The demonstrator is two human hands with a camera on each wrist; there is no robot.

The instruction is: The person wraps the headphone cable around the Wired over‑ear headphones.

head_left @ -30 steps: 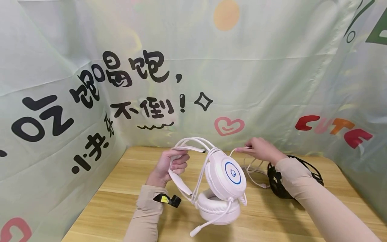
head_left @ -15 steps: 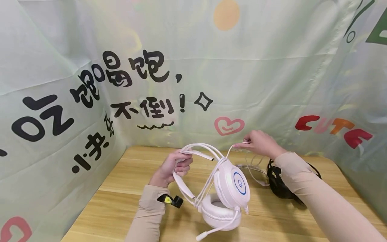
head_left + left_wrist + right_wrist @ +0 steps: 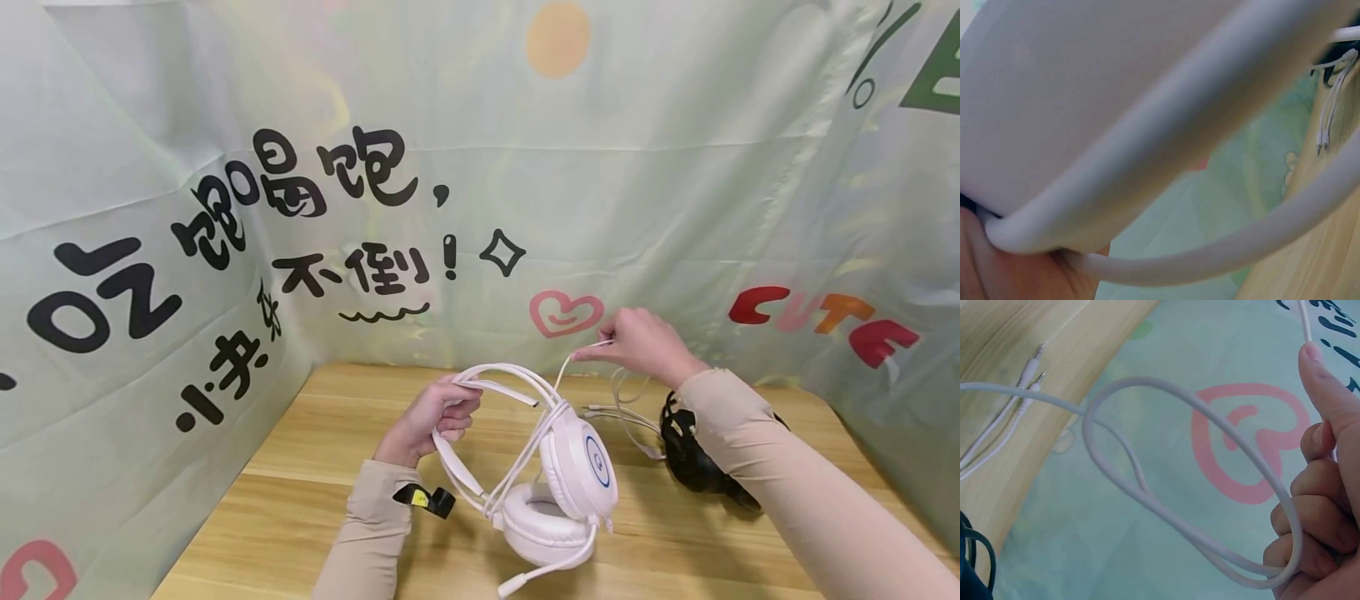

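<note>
In the head view a white headset (image 3: 581,467) with padded ear cups and a boom microphone (image 3: 525,582) is held tilted over the table. My left hand (image 3: 431,417) grips its headband, with the fingers curled round the inner strap. Close up in the left wrist view, the headband tubes (image 3: 1166,269) hide most of that hand. Turns of white cable (image 3: 1141,381) wrap the headband just above the ear cups. Behind the headset my right hand (image 3: 645,346) pinches this cable, which runs taut down to the headband. A slack loop hangs from its curled fingers in the right wrist view.
A black object with cords (image 3: 693,458) lies on the wooden table (image 3: 337,400) at the right, partly behind the right forearm. Two slim metal-tipped plugs (image 3: 1034,365) rest near the table's back edge. Printed cloth walls (image 3: 450,200) enclose the back and sides.
The headset and left hand have shifted slightly right, and the headset has turned a little. My right hand has risen, drawing the cable up into a longer straight stretch.
</note>
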